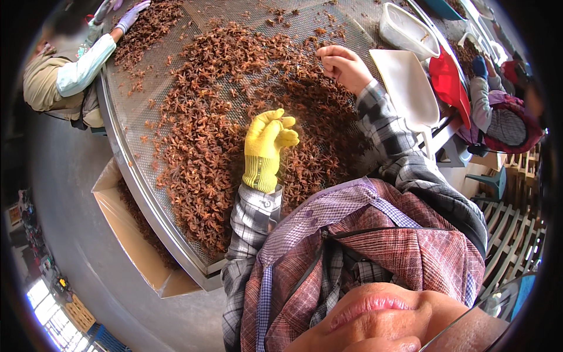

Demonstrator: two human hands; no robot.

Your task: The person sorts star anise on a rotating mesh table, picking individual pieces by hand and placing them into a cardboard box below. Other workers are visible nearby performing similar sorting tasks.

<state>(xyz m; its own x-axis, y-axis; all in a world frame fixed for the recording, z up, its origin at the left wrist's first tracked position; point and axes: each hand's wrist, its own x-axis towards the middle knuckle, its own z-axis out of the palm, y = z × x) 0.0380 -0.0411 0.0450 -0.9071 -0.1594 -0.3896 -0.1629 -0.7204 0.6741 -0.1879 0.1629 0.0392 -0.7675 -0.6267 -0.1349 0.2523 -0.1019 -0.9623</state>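
Note:
My left hand (269,140), in a yellow knit glove, hovers over a wide spread of dried star anise (202,145). Its fingers are bent towards the thumb, and whether anything small sits between them cannot be made out. Farther out and to the right is my bare right hand (345,67), its fingers curled near the far right edge of the spread. Nothing clearly shows in its grasp. The star anise lies on a perforated metal mesh tabletop (145,105), with darker, shaded pieces between and below my hands.
A white plastic scoop (407,86), a white tub (407,33) and a red scoop (448,83) lie along the right side. Below the left metal rim (132,176) stands a cardboard box (127,233) holding star anise. Co-workers (66,83) are at the left and right.

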